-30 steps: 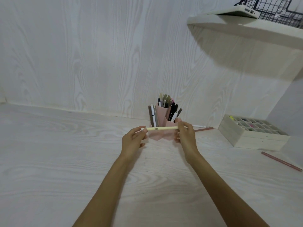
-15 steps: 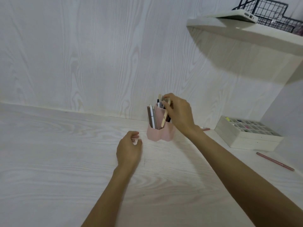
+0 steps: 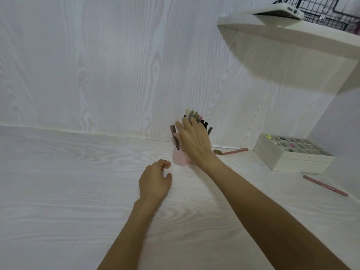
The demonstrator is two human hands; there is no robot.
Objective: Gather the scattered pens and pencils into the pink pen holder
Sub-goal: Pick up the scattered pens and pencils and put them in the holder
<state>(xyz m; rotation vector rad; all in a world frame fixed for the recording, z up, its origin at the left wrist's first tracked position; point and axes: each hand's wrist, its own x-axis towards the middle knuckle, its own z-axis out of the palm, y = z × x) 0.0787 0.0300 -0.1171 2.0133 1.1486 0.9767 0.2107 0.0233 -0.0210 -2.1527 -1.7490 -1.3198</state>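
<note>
While the left hand (image 3: 154, 181) rests loosely curled on the desk (image 3: 58, 191) toward the middle, its grip holding nothing, the pink pen holder (image 3: 180, 157) stands just beyond it against the back edge, already crowded with upright pens and pencils (image 3: 192, 114). Over the holder's front the right hand (image 3: 194, 140) spreads, fingers straight and relaxed, its grip empty; whether the palm touches the pens cannot be told. Further right along the back edge a white pen (image 3: 226, 147) and a pinkish pencil (image 3: 234, 151) lie flat, near the holder, with a small dark roundish thing at the pencil's near end. Beyond them, in the back right corner, sits a compartment box (image 3: 292, 162), and another pink pencil (image 3: 325, 185) lies alone near the right edge. Most of the gathering looks done, with three strays left, as far as can be seen. A second ago both hands held a cream pencil level in front of the holder; half a second ago the right hand was lowering it in while the left had dropped to the desk. Now that pencil is out of the fingers, presumably among the others.
</note>
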